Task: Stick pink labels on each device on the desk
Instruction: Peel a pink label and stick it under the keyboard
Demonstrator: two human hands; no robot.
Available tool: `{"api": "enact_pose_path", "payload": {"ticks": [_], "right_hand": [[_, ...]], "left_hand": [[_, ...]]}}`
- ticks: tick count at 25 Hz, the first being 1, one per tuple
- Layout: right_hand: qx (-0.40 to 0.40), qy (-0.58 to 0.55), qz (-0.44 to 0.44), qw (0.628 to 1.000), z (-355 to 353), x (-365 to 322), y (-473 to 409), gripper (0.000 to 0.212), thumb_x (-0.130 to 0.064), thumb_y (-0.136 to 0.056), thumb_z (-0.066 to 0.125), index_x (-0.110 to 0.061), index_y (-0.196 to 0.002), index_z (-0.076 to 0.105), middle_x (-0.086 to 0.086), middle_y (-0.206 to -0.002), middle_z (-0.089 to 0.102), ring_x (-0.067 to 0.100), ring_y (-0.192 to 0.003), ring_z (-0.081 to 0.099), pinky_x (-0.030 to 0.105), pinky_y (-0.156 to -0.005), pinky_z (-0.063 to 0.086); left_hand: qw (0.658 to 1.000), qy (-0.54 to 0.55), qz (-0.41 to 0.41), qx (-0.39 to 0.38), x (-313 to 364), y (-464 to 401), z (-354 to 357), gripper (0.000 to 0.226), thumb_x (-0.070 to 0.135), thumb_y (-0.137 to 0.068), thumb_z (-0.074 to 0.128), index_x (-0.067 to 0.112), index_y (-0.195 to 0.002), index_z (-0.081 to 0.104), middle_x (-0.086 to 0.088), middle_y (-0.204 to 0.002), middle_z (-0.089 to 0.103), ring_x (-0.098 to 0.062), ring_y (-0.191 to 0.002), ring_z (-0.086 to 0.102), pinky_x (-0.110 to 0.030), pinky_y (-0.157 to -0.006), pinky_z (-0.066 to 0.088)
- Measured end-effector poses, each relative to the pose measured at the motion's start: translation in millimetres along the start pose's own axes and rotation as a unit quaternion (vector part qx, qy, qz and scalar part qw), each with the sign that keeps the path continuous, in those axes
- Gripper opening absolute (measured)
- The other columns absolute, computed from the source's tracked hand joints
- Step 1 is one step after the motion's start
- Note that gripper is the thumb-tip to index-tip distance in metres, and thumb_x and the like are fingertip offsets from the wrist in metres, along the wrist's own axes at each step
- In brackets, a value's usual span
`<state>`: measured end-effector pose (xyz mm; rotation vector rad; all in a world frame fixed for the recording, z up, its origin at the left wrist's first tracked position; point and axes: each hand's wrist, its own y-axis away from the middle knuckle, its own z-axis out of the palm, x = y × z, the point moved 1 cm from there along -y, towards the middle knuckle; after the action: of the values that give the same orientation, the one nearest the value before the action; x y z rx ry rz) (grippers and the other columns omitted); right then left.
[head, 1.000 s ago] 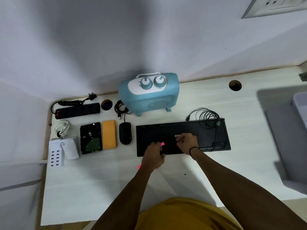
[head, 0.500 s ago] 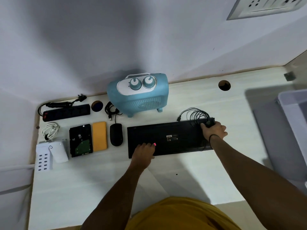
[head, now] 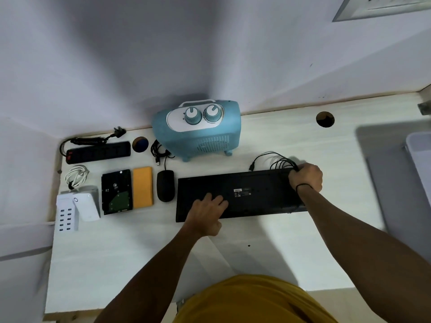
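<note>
While the keyboard (head: pixel 245 194) lies underside up on the desk (head: pixel 140 248), I see its long axis run left to right across my view, parallel to the desk's front edge, with its small white sticker near the middle. My left hand (head: pixel 206 215) rests flat on the left part of that black back, fingers (head: pixel 215 199) spread and pressing down, gripping nothing I can make out; any pink label is hidden under it, so I cannot tell where one sits. My right hand (head: pixel 305 177) is clenched round the keyboard's far right corner together with its coiled cable (head: pixel 274 160). So the board stretches between my two hands, most of it to the left of the right-hand grasp. Left of it stand the black mouse (head: pixel 165 185), yellow power bank (head: pixel 142 187), hard drive (head: pixel 117 191) and white charger (head: pixel 77 207); the blue heater (head: pixel 198 132) is behind.
</note>
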<state>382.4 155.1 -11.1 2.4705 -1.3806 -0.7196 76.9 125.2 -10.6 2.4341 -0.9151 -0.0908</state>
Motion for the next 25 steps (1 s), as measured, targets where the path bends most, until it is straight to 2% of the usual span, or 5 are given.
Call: {"api": "enact_pose_path", "payload": {"ticks": [3,6,10,18,25], "right_hand": [[-0.004,-0.092,-0.017,0.996,-9,-20,1,0.024,-0.024,-0.094,0.052,-0.015,-0.116,0.057,0.019,-0.114,0.064,0.042,-0.106,0.061,0.044,-0.085,0.049],[0.017,-0.187,-0.045,0.981,-14,-47,-3,0.016,-0.026,-0.097,0.047,-0.019,-0.111,0.049,0.016,-0.104,0.07,0.038,-0.095,0.064,0.042,-0.08,0.051],[0.021,-0.201,-0.105,0.974,-16,-79,-10,0.015,-0.025,-0.098,0.048,-0.019,-0.112,0.05,0.013,-0.101,0.07,0.032,-0.086,0.062,0.036,-0.076,0.047],[-0.177,0.034,-0.118,0.977,-4,-101,-54,0.047,-0.03,-0.097,0.054,-0.005,-0.137,0.052,0.018,-0.135,0.059,0.036,-0.123,0.055,0.041,-0.102,0.045],[-0.068,0.123,-0.25,0.958,18,-83,-38,0.053,-0.037,-0.093,0.058,-0.009,-0.138,0.05,0.016,-0.145,0.047,0.035,-0.134,0.043,0.046,-0.105,0.041]], "left_hand": [[0.994,0.049,-0.012,0.096,-2,5,-18,0.054,0.033,-0.071,0.067,0.019,-0.123,0.059,-0.001,-0.118,0.058,-0.025,-0.105,0.055,-0.037,-0.074,0.053],[0.966,0.191,-0.002,0.176,-6,3,-40,0.027,0.027,-0.063,0.068,0.018,-0.088,0.066,0.004,-0.08,0.061,-0.019,-0.073,0.057,-0.035,-0.065,0.056],[0.948,0.295,-0.037,0.115,-35,-13,-75,0.012,0.029,-0.064,0.071,0.022,-0.068,0.062,0.008,-0.065,0.063,-0.015,-0.061,0.058,-0.027,-0.059,0.049],[0.953,0.281,-0.11,0.004,-76,-77,-99,0.021,0.031,-0.079,0.065,0.02,-0.089,0.079,0.004,-0.089,0.076,-0.02,-0.088,0.07,-0.027,-0.075,0.053],[0.959,0.198,-0.178,-0.099,-71,-92,-60,0.065,0.056,-0.08,0.056,0.018,-0.133,0.057,-0.006,-0.138,0.055,-0.027,-0.127,0.05,-0.044,-0.103,0.044]]}}
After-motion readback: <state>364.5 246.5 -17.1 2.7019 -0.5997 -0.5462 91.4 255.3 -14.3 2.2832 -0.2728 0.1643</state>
